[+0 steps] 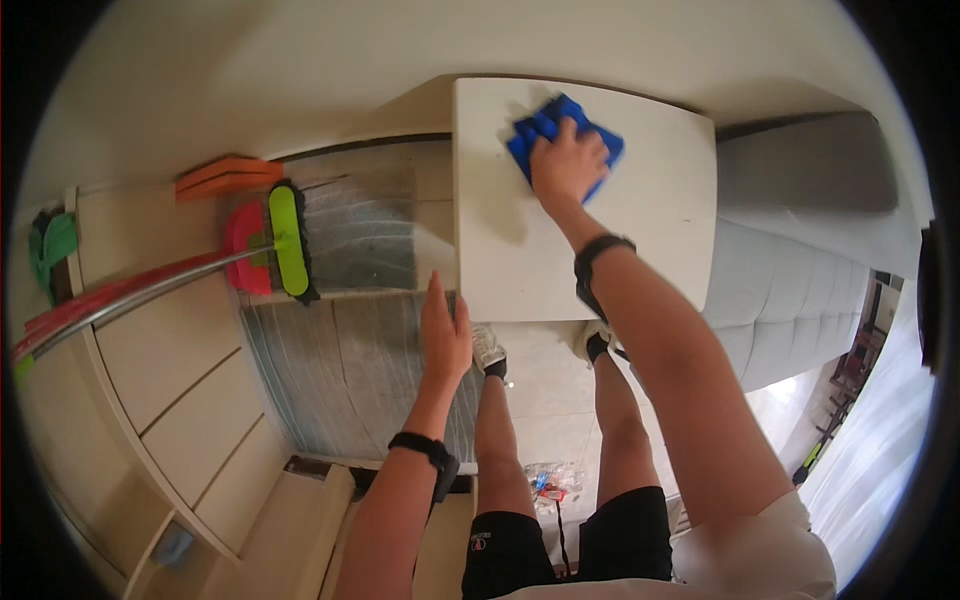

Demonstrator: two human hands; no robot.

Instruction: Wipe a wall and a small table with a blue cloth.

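My right hand (570, 165) presses a folded blue cloth (546, 124) against the white top of a small table or cabinet (645, 240), towards its far left part. Some fingers lie over the cloth, and its corners stick out around them. Beside the near left corner of that white top, my left hand (445, 334) is held in the air with its fingers extended and the thumb apart; it holds nothing. Both wrists wear black bands.
On the left, a green broom head (286, 240) and a red dustpan (247, 247) stand by an orange box (229, 176) and white drawers (180, 390). A grey padded bed or sofa (787, 277) adjoins the white top on the right. Small packets (553, 484) lie behind my feet.
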